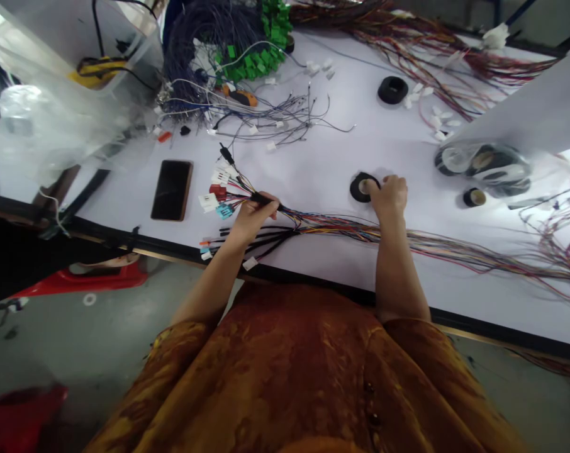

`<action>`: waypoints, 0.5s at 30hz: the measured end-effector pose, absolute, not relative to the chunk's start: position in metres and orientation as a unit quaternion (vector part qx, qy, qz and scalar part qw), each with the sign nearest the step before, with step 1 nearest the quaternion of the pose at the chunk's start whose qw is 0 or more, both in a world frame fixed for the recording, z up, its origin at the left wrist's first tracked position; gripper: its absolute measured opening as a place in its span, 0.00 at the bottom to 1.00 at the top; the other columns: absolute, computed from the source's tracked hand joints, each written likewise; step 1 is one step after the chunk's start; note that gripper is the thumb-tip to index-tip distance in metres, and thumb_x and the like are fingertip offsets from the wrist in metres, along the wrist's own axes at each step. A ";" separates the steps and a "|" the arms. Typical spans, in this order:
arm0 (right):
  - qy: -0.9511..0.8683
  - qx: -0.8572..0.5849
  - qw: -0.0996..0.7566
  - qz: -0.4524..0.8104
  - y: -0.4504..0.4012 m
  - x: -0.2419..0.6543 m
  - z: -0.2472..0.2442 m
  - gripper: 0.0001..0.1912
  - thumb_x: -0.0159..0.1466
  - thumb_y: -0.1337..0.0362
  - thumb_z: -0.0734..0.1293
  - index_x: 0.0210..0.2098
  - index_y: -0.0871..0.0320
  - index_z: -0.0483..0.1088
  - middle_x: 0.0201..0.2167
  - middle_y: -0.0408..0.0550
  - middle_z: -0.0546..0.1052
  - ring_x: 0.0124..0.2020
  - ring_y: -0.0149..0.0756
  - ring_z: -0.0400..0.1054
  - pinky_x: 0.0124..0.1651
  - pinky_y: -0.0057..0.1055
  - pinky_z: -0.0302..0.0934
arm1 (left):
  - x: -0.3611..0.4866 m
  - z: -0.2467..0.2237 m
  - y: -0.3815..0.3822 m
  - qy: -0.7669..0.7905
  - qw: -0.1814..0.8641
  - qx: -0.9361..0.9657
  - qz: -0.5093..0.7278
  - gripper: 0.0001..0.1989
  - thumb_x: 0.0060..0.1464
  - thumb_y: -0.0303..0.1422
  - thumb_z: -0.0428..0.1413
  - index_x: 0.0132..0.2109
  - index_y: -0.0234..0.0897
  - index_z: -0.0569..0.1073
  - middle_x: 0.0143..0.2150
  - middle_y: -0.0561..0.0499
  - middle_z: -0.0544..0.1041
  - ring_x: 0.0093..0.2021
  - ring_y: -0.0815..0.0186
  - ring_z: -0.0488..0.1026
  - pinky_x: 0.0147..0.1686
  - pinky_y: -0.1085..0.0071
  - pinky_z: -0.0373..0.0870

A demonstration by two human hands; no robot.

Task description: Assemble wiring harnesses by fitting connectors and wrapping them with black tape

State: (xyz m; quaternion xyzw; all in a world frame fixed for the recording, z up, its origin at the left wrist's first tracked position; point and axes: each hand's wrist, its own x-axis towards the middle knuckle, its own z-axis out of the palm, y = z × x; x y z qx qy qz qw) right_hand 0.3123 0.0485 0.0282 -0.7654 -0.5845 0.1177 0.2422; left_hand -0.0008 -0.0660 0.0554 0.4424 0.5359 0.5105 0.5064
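Note:
My left hand (255,217) is closed around a black-taped section of a wire harness (341,228), close to its connector end. White connectors (209,202), a red connector (217,192) and a blue connector (224,210) fan out left of that hand. Below it lies a second branch of black-sleeved wires (266,238). The loose wires run rightward across the table, passing under my right forearm. My right hand (391,195) grips a roll of black tape (361,187), its thumb at the roll's centre hole.
A phone (172,190) lies left of the harness. Behind are white-tipped wires (285,123), green connectors (254,63), an orange-handled tool (239,95) and another tape roll (392,90). Bagged tape rolls (483,165) sit at right. The table's dark front edge (332,284) runs before my body.

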 end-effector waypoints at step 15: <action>-0.499 -0.438 0.299 0.686 0.028 0.211 0.083 0.14 0.64 0.54 0.71 0.41 0.54 0.67 0.25 0.37 0.67 0.18 0.23 0.50 0.17 0.22 0.37 | -0.006 0.059 -0.055 0.540 0.512 0.464 0.481 0.06 0.55 0.33 0.63 0.35 0.36 0.74 0.28 0.53 0.75 0.28 0.72 0.71 0.32 0.74 0.70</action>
